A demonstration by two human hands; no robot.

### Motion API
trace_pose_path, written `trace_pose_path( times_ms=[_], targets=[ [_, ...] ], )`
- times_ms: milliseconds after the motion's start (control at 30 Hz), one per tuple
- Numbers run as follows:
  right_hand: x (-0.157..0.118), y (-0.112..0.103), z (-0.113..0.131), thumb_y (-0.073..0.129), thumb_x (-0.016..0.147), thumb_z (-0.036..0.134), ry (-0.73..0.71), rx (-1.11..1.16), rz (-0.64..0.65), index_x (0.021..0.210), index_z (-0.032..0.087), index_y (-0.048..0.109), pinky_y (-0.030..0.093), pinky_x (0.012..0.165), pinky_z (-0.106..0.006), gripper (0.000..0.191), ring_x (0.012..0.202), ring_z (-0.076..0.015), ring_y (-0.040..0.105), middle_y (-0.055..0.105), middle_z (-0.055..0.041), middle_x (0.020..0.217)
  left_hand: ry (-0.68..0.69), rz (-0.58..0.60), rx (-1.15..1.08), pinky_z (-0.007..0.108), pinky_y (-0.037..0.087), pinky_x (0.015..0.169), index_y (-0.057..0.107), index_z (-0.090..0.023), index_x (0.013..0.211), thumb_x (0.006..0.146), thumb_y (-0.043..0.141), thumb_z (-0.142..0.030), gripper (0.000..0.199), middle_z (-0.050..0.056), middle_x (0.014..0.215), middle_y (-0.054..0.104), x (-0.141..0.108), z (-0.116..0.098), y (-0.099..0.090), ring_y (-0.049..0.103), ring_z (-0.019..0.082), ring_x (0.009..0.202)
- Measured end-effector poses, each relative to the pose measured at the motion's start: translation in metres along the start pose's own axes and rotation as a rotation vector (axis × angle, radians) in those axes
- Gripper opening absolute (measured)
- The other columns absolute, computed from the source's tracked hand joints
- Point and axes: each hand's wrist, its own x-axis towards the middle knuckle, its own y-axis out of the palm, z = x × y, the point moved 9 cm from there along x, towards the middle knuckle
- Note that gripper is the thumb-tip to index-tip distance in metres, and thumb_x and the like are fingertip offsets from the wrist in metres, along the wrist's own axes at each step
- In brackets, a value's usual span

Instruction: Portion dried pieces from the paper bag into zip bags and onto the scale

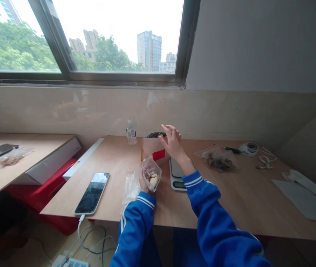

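Near the table's middle, my left hand point(143, 181) is closed around a clear plastic bag point(151, 173), its mouth open and pale and brown pieces showing inside. My right hand point(173, 144) is raised at the right side of a box point(148, 146) with a red label, its fingers apart and nothing seen in them. Dark material shows at the top of the box. Below my right wrist lies a white scale point(176, 174), partly covered by the forearm. Flat clear plastic bags point(131, 187) rest left of my left hand.
A phone point(92, 193) with a plugged cable lies at left. A water bottle point(131, 132) stands at the back. Farther right are filled bags point(219, 160), a white dome camera point(249, 148), a cable point(265, 161) and a white sheet point(303, 200).
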Motion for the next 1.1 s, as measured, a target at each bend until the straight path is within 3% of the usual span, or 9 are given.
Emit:
trace_pose_path(
  times_ms=[133, 233, 333, 400, 500, 767, 933, 1000, 1100],
  targets=[
    [-0.024, -0.017, 0.015, 0.039, 0.093, 0.022, 0.049, 0.215, -0.074, 0.109, 0.018, 0.058, 0.042, 0.094, -0.038, 0.025, 0.107, -0.0220, 0.053, 0.057, -0.0110, 0.109, -0.005, -0.051, -0.034, 0.029, 0.055, 0.059, 0.066, -0.013, 0.090, 0.085, 0.050, -0.041, 0.033, 0.008, 0.064, 0.068, -0.006, -0.001, 0.002, 0.065, 0.018, 0.056],
    [-0.056, 0.008, 0.036, 0.036, 0.092, 0.015, 0.061, 0.407, 0.271, 0.095, 0.018, 0.060, 0.047, 0.081, -0.029, 0.024, 0.088, -0.0169, 0.059, 0.061, -0.0063, 0.094, 0.009, -0.027, -0.067, 0.031, 0.056, 0.065, 0.067, -0.011, 0.089, 0.085, 0.049, -0.037, 0.031, 0.008, 0.069, 0.070, -0.008, -0.002, 0.007, 0.068, 0.020, 0.063],
    [-0.100, 0.041, 0.059, 0.049, 0.089, 0.019, 0.023, 0.314, 0.710, 0.094, 0.016, 0.062, 0.046, 0.083, -0.031, 0.015, 0.091, -0.0196, 0.059, 0.064, -0.0088, 0.097, 0.008, 0.015, -0.103, 0.032, 0.057, 0.072, 0.069, -0.012, 0.085, 0.086, 0.046, -0.035, 0.032, 0.009, 0.075, 0.072, -0.008, -0.001, 0.010, 0.069, 0.022, 0.073],
    [-0.119, 0.052, 0.062, 0.056, 0.086, 0.022, 0.029, 0.165, 0.828, 0.095, 0.014, 0.063, 0.044, 0.087, -0.034, 0.014, 0.097, -0.0237, 0.058, 0.064, -0.0120, 0.103, -0.030, 0.050, -0.095, 0.033, 0.056, 0.076, 0.070, -0.012, 0.080, 0.087, 0.044, -0.035, 0.035, 0.010, 0.075, 0.072, -0.007, 0.003, 0.011, 0.069, 0.022, 0.075],
    [-0.128, 0.058, 0.061, 0.061, 0.082, 0.027, 0.069, 0.057, 0.874, 0.097, 0.013, 0.062, 0.043, 0.085, -0.035, 0.021, 0.099, -0.0256, 0.057, 0.063, -0.0139, 0.107, -0.070, 0.065, -0.063, 0.034, 0.056, 0.078, 0.070, -0.013, 0.072, 0.086, 0.044, -0.037, 0.038, 0.009, 0.069, 0.070, -0.004, 0.007, 0.008, 0.068, 0.023, 0.073],
    [-0.120, 0.053, 0.055, 0.069, 0.074, 0.019, 0.163, 0.249, 0.869, 0.076, 0.016, 0.061, 0.041, 0.065, -0.025, 0.009, 0.074, -0.0167, 0.058, 0.065, -0.0047, 0.083, -0.011, 0.042, -0.021, 0.034, 0.056, 0.070, 0.069, -0.014, 0.075, 0.082, 0.054, -0.041, 0.032, 0.008, 0.069, 0.068, -0.007, 0.003, 0.006, 0.068, 0.024, 0.071],
    [-0.101, 0.043, 0.052, 0.067, 0.078, 0.023, 0.169, 0.384, 0.860, 0.069, 0.016, 0.062, 0.038, 0.055, -0.022, 0.012, 0.061, -0.0127, 0.056, 0.063, -0.0008, 0.069, 0.082, 0.021, -0.002, 0.033, 0.055, 0.065, 0.069, -0.014, 0.089, 0.079, 0.059, -0.031, 0.022, 0.008, 0.076, 0.070, -0.012, -0.008, 0.008, 0.067, 0.023, 0.075],
    [-0.073, 0.032, 0.049, 0.063, 0.081, 0.027, 0.152, 0.420, 0.738, 0.070, 0.016, 0.062, 0.037, 0.053, -0.022, 0.015, 0.060, -0.0120, 0.054, 0.062, 0.0002, 0.067, 0.102, 0.025, 0.021, 0.027, 0.053, 0.056, 0.068, -0.015, 0.091, 0.077, 0.061, -0.029, 0.021, 0.006, 0.074, 0.069, -0.010, -0.010, 0.007, 0.066, 0.020, 0.068],
    [-0.011, 0.000, 0.033, 0.059, 0.086, 0.033, 0.136, 0.405, 0.317, 0.075, 0.018, 0.061, 0.041, 0.060, -0.023, 0.019, 0.065, -0.0130, 0.054, 0.060, -0.0001, 0.072, 0.125, 0.035, 0.050, 0.018, 0.041, 0.039, 0.068, -0.016, 0.090, 0.077, 0.060, -0.031, 0.021, 0.003, 0.068, 0.066, -0.004, -0.010, 0.003, 0.060, 0.013, 0.053]
  ],
)
